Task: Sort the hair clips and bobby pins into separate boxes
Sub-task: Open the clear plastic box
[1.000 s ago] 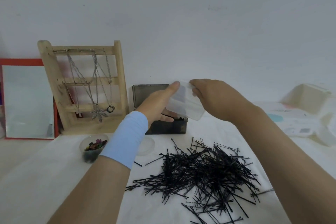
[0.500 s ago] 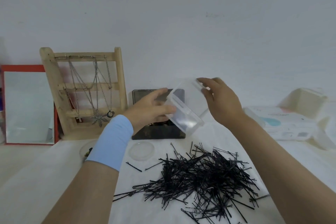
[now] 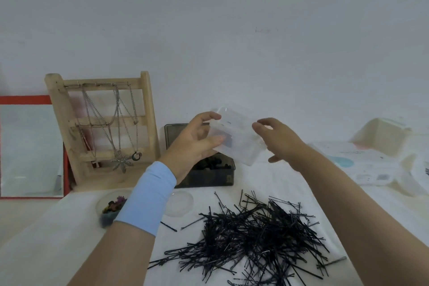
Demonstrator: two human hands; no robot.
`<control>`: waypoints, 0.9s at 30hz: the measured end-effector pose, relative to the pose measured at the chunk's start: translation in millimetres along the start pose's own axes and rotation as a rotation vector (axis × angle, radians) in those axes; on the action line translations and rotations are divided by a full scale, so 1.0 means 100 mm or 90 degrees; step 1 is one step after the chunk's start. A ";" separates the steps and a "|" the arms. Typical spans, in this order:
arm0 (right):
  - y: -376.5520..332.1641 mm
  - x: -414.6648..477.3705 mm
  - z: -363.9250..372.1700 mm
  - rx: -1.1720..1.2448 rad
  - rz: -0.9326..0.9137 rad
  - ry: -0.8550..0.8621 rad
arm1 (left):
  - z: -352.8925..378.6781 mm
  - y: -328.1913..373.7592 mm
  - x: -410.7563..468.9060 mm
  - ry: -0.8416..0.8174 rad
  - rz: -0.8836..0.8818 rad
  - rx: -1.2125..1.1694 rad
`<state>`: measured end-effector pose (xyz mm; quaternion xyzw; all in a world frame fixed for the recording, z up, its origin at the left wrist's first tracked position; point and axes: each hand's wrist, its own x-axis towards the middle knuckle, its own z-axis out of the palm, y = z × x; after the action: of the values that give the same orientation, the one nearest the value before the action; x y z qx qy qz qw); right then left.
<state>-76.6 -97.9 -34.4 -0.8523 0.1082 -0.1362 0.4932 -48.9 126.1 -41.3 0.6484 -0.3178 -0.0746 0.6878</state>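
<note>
1. at the back left a wooden necklace stand (image 3: 102, 132) leans near the wall, with a red-framed mirror (image 3: 30, 148) just beside it. far right sit a pack of wipes (image 3: 357, 162) and a white tub (image 3: 383, 134).
2. your left forearm, with its blue wristband (image 3: 148, 197), crosses over the small round cup (image 3: 103, 204) and hides part of it. a round clear lid (image 3: 180, 202) lies just right of that forearm.
3. a dark box (image 3: 209, 174) stands open below your hands. it holds small dark pieces, too blurred to name.
4. the clear box (image 3: 239, 137) is in the air above the dark box, tilted and see-through. your left hand (image 3: 197, 144) grips its left end, forefinger on the top edge, thumb on the lower side. your right hand (image 3: 281, 144) curls its fingers round the right end, thumb under the corner.
5. the bobby pins (image 3: 255, 234) are thin and black, a tangled heap on the white cloth (image 3: 58, 251) between your forearms, with a few strays beside it.
6. the hair clips (image 3: 115, 203) show as coloured bits in the cup.
7. bare cloth lies near left of the heap, and between the dark box and the wipes. the wall runs close behind the dark box.
</note>
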 end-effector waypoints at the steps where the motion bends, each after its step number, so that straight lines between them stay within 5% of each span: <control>1: -0.01 0.00 -0.03 0.041 0.022 -0.037 | 0.01 -0.02 0.01 0.002 0.011 0.056; 5: 0.06 0.02 -0.10 0.089 0.017 -0.194 | 0.14 -0.12 0.02 -0.009 0.006 0.167; 10: 0.33 0.15 -0.32 -0.092 -0.043 -0.135 | 0.19 -0.29 0.07 -0.050 -0.052 0.505; 18: 0.65 0.26 -0.32 -0.253 -0.094 -0.139 | 0.40 -0.41 0.06 -0.130 -0.059 0.671; 27: 0.60 0.14 -0.34 -0.367 0.027 -0.186 | 0.43 -0.54 0.05 -0.201 -0.116 0.777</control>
<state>-77.8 -159.3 -69.0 -0.9649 0.0881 0.0342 0.2449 -51.0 78.9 -91.9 0.9293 -0.3440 -0.0333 0.1300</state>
